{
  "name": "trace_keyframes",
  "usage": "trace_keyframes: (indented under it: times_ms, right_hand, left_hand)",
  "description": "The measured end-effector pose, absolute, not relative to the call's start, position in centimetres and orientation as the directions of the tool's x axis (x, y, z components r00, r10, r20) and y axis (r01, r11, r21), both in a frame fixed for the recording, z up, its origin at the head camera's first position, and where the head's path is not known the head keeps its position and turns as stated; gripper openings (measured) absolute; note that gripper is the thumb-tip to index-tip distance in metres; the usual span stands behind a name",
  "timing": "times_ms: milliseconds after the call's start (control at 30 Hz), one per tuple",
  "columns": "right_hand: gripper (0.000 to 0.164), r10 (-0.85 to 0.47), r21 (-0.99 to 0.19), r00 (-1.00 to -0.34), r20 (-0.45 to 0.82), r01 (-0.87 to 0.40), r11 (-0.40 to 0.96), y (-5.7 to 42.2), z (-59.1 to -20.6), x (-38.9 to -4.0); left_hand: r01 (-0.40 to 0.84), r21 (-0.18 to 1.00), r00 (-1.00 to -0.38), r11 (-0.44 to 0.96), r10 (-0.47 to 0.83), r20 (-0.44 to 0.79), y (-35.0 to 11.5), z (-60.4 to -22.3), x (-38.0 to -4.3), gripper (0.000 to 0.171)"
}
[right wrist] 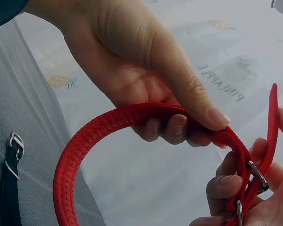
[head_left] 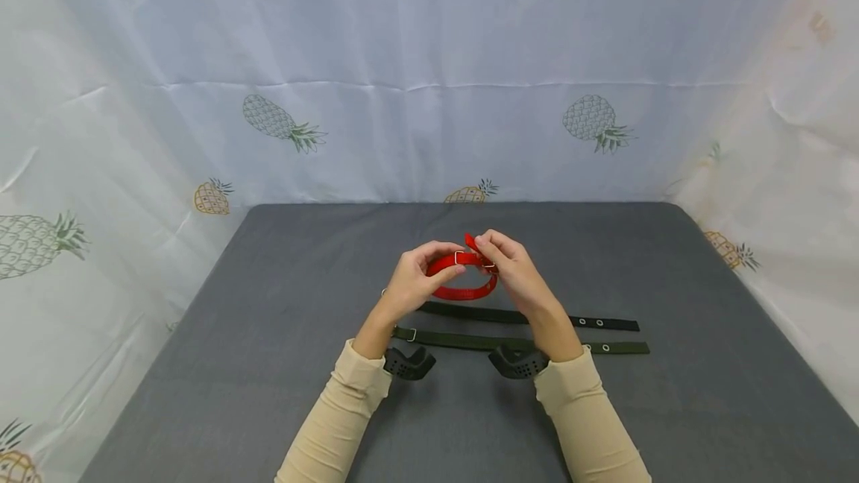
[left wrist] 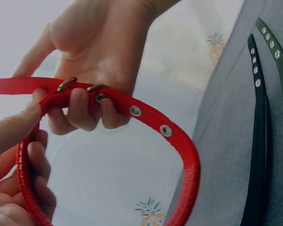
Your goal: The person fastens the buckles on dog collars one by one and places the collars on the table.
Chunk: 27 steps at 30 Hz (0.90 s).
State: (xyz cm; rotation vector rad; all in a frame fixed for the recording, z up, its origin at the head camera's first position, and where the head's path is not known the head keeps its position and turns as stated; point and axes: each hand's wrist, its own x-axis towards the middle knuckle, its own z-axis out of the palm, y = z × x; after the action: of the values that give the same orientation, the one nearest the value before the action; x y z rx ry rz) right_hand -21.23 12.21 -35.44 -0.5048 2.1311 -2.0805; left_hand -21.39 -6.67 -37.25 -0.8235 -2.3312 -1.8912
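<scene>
Both hands hold a red buckled collar (head_left: 466, 294) above the table, its band curved into a loop. My left hand (head_left: 412, 278) grips the band, thumb on one side and fingers curled around the other, as the right wrist view shows. My right hand (head_left: 520, 270) pinches the collar around its metal buckle (right wrist: 258, 176). The strap's free tail (right wrist: 272, 113) passes through the buckle and sticks out past it. Metal eyelets (left wrist: 135, 111) line the band beside the right fingers in the left wrist view.
Behind and below the hands, a black collar (head_left: 611, 324) and a dark green collar (head_left: 456, 340) lie stretched out side by side on the grey table (head_left: 302, 393). A white curtain printed with pineapples (head_left: 436, 36) hangs at the back and sides.
</scene>
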Motion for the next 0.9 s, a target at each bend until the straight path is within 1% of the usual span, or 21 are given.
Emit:
trace_keyframes:
  times_ms: [133, 267, 433, 567, 900]
  right_hand:
    - [0.024, -0.310, -0.987, -0.938, 0.156, -0.163, -0.005, 12.30, -35.63, -21.25]
    - [0.023, -0.318, -0.980, -0.928, 0.196, -0.199, -0.025, 12.37, -35.65, -21.18]
    - [0.022, -0.332, -0.971, -0.913, 0.237, -0.233, -0.053, 12.54, -35.48, -21.03]
    - [0.022, -0.337, -0.969, -0.909, 0.244, -0.239, -0.056, 12.70, -35.37, -20.99]
    - [0.023, -0.356, -0.963, -0.897, 0.263, -0.266, -0.041, 12.72, -35.34, -21.01]
  left_hand:
    - [0.485, 0.862, -0.838, 0.144, 0.360, 0.411, -6.46, -37.47, -21.44, 0.029]
    - [0.512, 0.849, -0.827, 0.129, 0.343, 0.446, -6.41, -37.53, -21.43, 0.029]
    - [0.520, 0.848, -0.818, 0.101, 0.344, 0.461, -6.51, -37.36, -21.46, 0.029]
    - [0.522, 0.848, -0.812, 0.090, 0.357, 0.462, -6.70, -37.30, -21.51, 0.029]
    - [0.556, 0.823, -0.796, 0.117, 0.359, 0.487, -7.12, -37.07, -21.43, 0.028]
